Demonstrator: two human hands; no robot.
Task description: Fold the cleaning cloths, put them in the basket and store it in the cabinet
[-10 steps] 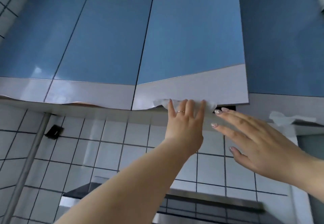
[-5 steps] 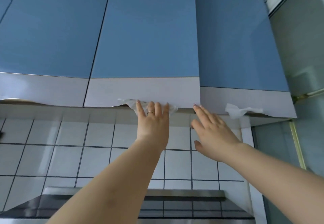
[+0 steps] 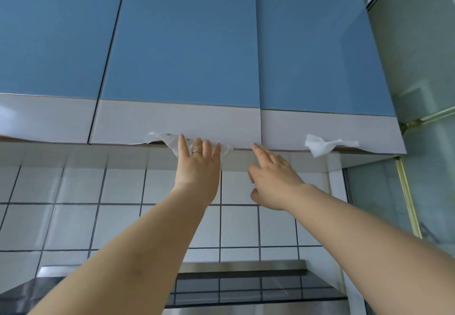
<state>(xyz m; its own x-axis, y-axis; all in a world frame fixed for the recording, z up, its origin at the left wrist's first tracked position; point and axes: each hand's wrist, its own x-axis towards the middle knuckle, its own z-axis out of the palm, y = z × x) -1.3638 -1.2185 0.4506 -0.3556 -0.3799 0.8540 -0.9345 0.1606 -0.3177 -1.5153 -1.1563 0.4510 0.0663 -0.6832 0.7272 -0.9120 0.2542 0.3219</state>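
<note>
1. Nearest you, at the bottom edge, your two bare forearms rise into view, the left from the lower left and the right from the lower right, both reaching up towards the wall cabinet.
2. Below and between them sits a steel range hood [image 3: 243,277] with a dark front, against a wall of white tiles [image 3: 73,226] with dark grout.
3. Your left hand [image 3: 198,164] is raised with its back towards you, a ring [image 3: 197,151] on one finger. Its fingers [image 3: 182,146] are straight and released, pressed flat against a white tissue [image 3: 172,142] at the lower edge of the middle door [image 3: 182,43]. They grasp nothing.
4. Your right hand [image 3: 273,181] is just beside the left, slightly lower and to the right. Its fingers are stretched out and released too, with one fingertip touching the bottom corner of the middle door, where it meets the right door [image 3: 317,43]. The thumb hangs below, holding nothing.
5. The tissue under your left hand is crumpled and caught along the door's bottom edge, sticking out to both sides of your fingers.
6. A second tissue [image 3: 322,147] is wedged under the right door's lower edge, well apart from both hands.
7. The cabinet has blue doors, each with a pale grey band [image 3: 147,122] along the bottom. All the doors in view sit flush and closed, the left door [image 3: 49,31] included.
8. Basket and cloths are not in view.
9. Farthest right, a greenish glass panel with a brass-coloured frame [image 3: 406,191] stands beside the cabinet.
</note>
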